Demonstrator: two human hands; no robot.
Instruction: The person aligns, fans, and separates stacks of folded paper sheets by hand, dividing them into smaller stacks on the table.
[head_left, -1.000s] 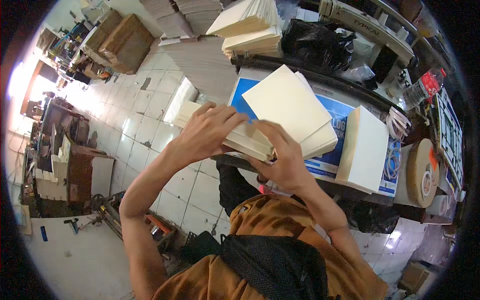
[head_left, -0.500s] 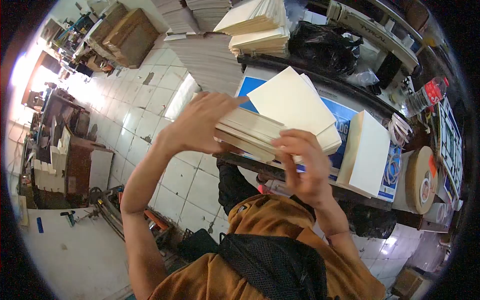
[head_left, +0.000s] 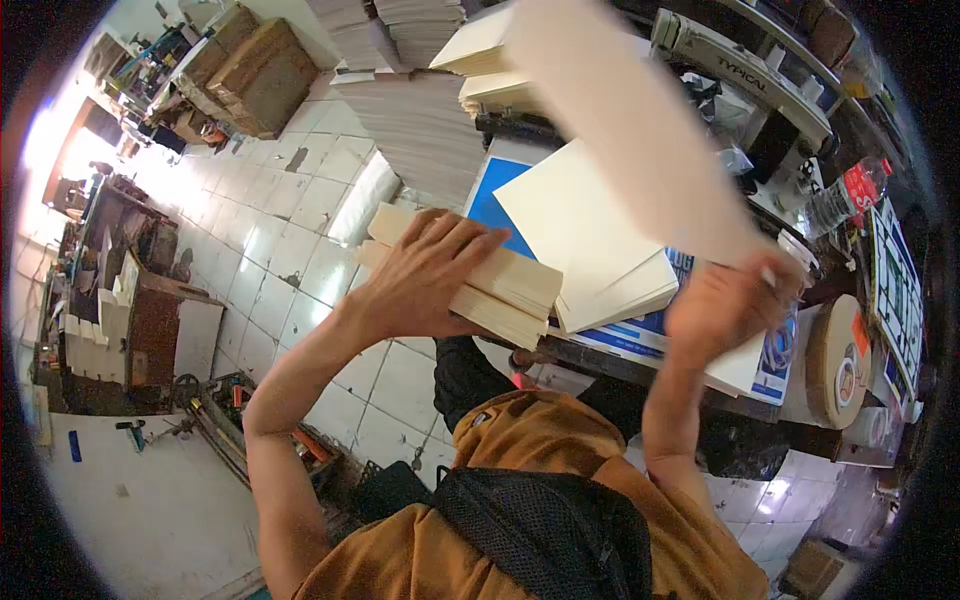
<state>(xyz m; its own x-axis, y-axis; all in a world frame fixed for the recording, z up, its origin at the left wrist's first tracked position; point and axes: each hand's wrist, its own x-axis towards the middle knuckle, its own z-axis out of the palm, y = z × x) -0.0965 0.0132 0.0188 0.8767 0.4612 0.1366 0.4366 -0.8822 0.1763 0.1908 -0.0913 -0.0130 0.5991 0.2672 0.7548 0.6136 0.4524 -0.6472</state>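
My left hand [head_left: 430,270] is wrapped over a stack of cream paper blocks [head_left: 515,285] at the table's near left edge. My right hand [head_left: 730,305], blurred, grips one end of a long pale sheet [head_left: 630,130] that stretches up and left over the table. Fanned cream sheets [head_left: 580,220] lie on a blue printed board [head_left: 500,195] between my hands. A cream block [head_left: 738,370] at the board's right end is largely hidden behind my right hand and the pale sheet.
Stacked cream sheets [head_left: 480,45] and tall grey paper piles [head_left: 415,130] stand at the back. To the right are a tape roll [head_left: 840,362], a red-labelled bottle [head_left: 850,195] and a machine marked TYPICAL [head_left: 740,70]. Cardboard boxes [head_left: 260,80] sit far left.
My right hand has moved right, away from the cream blocks, and now holds the long pale sheet. My left hand stays on the blocks, which have tilted slightly.
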